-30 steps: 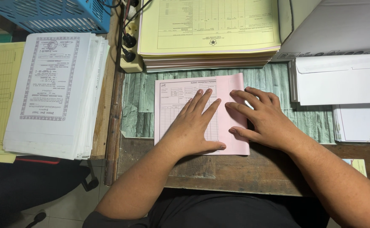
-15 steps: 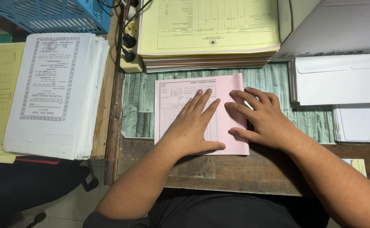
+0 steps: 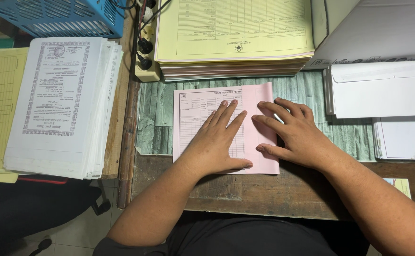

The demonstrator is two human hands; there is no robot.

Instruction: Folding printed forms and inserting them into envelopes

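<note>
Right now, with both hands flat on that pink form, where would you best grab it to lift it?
Probably the pink form's far right corner, from the right. It lies flat under the left hand and right hand; that corner is uncovered, and the folded flap there offers an edge to pinch.

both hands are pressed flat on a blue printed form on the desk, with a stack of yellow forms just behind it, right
Not quite: the head view shows the form is pink, not blue. Both the left hand and right hand lie flat on the pink printed form on the desk, with the stack of yellow forms just behind it.
</note>
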